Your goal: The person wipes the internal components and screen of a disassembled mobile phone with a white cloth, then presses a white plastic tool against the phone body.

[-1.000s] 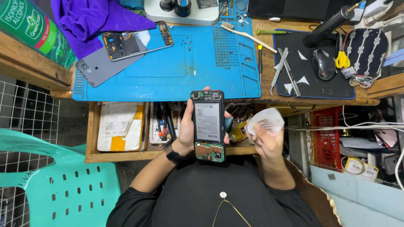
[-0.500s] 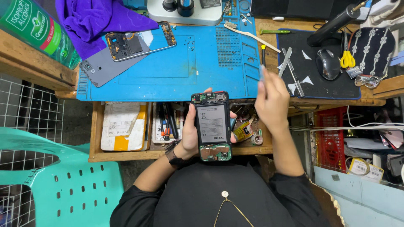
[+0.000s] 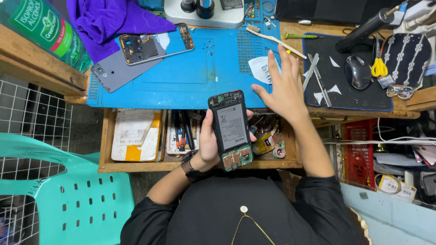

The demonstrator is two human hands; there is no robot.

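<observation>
One opened phone [image 3: 232, 129], back off, battery and boards bare, gripped in left hand [image 3: 210, 143], fingers wrapped round its edges, over open drawer [image 3: 109, 149]. Right hand [image 3: 284, 86] spread flat, fingers released, over blue mat [image 3: 181, 84] beside white paper scrap [image 3: 259, 68]. On mat: one phone frame [image 3: 156, 44], one grey back cover [image 3: 113, 72]. Drawer holds pens, packets, small parts. Counter: one toothbrush [image 3: 272, 40], one mouse [image 3: 358, 71].

Blue mat [image 3: 190, 77] centre open; toothbrush [image 3: 272, 40], tweezers [image 3: 318, 77] crowd right.
</observation>
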